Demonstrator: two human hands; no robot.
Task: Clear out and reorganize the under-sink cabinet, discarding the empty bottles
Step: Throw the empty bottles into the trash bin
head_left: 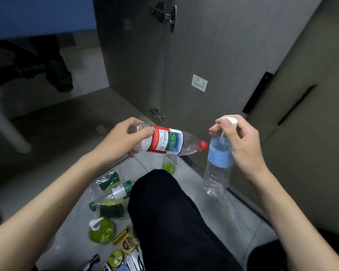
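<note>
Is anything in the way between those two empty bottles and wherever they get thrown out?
No bin shows in this view, so the path cannot be judged. The left hand grips the red-capped clear plastic bottle; the right hand pinches the blue-labelled clear bottle by its white cap. Below, the black-trousered knee and floor clutter lie close.

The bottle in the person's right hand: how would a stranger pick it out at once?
Start at the dark trouser knee. To its right, the right hand pinches a clear bottle by its top, so it hangs upright. It has a white cap and pale blue label; the left hand's bottle has red ones and lies sideways.
</note>
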